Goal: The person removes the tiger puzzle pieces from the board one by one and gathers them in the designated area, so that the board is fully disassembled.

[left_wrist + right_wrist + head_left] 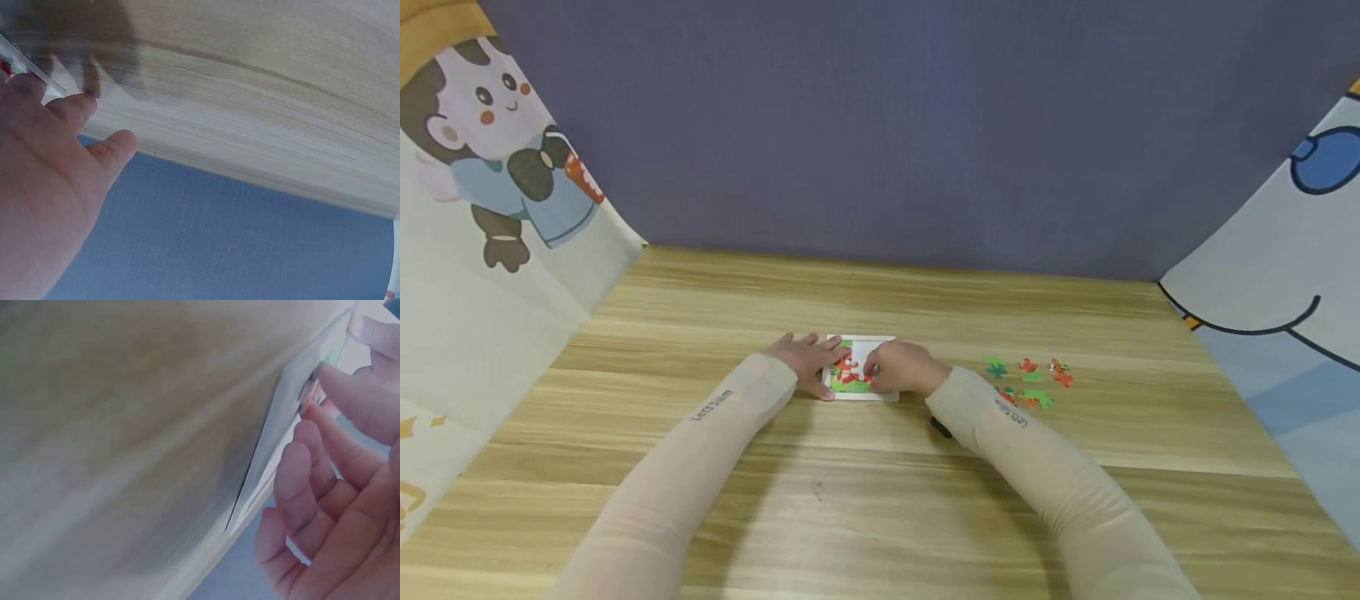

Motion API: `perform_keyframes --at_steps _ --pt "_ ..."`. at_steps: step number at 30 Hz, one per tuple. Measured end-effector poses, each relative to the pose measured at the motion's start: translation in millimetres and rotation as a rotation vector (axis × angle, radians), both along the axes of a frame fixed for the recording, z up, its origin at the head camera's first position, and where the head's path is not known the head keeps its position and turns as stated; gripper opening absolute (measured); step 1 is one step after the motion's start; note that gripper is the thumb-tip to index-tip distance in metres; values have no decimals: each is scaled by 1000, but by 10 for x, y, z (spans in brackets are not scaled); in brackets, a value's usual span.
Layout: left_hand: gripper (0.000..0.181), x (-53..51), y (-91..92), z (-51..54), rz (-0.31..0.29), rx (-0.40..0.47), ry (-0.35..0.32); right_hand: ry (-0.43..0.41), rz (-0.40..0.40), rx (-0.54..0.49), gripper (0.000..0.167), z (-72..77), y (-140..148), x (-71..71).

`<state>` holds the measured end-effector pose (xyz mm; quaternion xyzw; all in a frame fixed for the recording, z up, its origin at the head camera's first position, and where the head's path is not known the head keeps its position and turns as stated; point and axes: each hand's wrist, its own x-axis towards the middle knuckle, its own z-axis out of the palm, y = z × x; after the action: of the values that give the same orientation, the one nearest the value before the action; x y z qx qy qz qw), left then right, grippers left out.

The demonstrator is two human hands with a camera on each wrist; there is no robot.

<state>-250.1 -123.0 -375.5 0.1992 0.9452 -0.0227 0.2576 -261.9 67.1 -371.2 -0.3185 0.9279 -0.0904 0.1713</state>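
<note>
A jigsaw puzzle board (868,397) with a white border lies flat on the table, its left part filled with green and red-orange picture pieces. My left hand (807,362) rests with spread fingers on the board's left edge; in the left wrist view, the left hand (50,156) has its fingers extended. Over the right half of the board, my right hand (906,367) pinches a small puzzle piece (306,395) between thumb and forefinger. In the right wrist view that piece is close to the board's surface, mostly covered by the fingertips, and its picture is unclear.
Several loose puzzle pieces (1036,397) lie on the wooden table (865,517) to the right, some partly behind the right sleeve. A small black object (940,427) lies by that sleeve. A dark blue panel (880,133) stands behind; printed cloths (490,192) hang at the sides.
</note>
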Motion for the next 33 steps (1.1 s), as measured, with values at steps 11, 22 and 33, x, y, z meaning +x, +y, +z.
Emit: perform_keyframes --at_steps 11,22,33 --pt "88 16 8 22 -2 -25 -8 -39 -46 -53 16 62 3 50" --pt "89 38 13 30 4 -23 -2 -109 -58 -173 5 70 46 47" --pt "86 58 -15 1 -40 0 55 -187 -100 -349 4 56 300 41"
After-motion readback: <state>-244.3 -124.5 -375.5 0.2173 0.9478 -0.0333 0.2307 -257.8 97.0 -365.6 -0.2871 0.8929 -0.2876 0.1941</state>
